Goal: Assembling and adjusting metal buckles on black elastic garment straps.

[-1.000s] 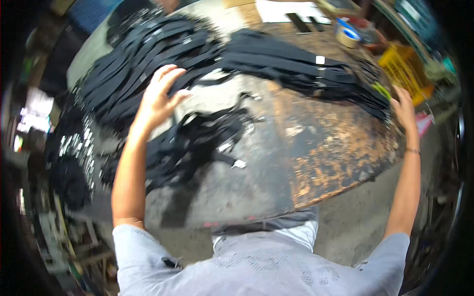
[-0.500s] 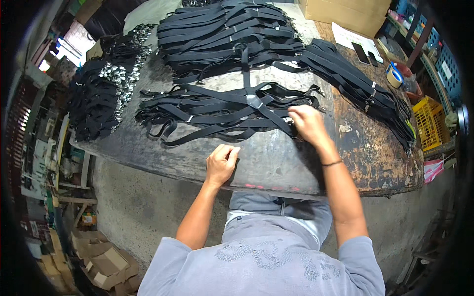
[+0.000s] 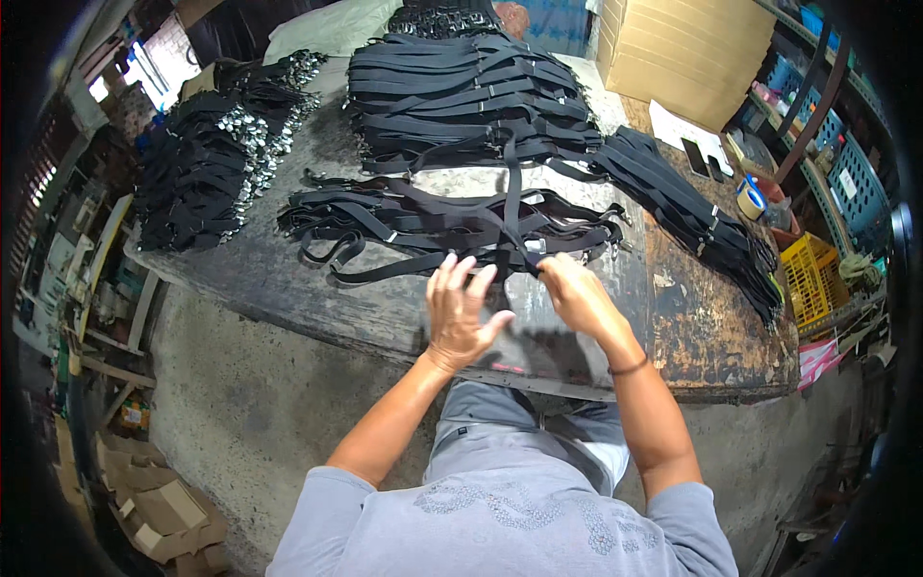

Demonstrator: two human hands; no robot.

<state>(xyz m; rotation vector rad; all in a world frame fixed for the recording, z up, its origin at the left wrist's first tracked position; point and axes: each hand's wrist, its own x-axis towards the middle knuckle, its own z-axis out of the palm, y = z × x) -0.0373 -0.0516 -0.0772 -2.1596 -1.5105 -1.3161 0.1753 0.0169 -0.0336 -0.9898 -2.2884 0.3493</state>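
Observation:
A loose bundle of black suspenders (image 3: 433, 207) lies across the table in front of me. One suspender strap (image 3: 512, 197) runs over the bundle from the far pile toward my hands. My right hand (image 3: 580, 296) is closed on black strap at the bundle's near edge, its fingertips pinching it. Left of it, my left hand (image 3: 460, 313) is open, fingers spread, just in front of the bundle. Dark strap shows behind its fingertips; whether they touch it I cannot tell.
Behind lies a large pile of suspenders (image 3: 461, 91). Another stack (image 3: 683, 207) slants along the right, and clip-ended straps (image 3: 197, 183) heap up at left. At the right back are a cardboard box (image 3: 687, 58), phone (image 3: 695, 158) and tape roll (image 3: 751, 197). A yellow crate (image 3: 810, 279) stands beyond the table.
My left hand has opened from a loose fist and reached to the straps. My right hand has drawn strap nearer and leftward, shifting the crossing straps. The view has tilted slightly.

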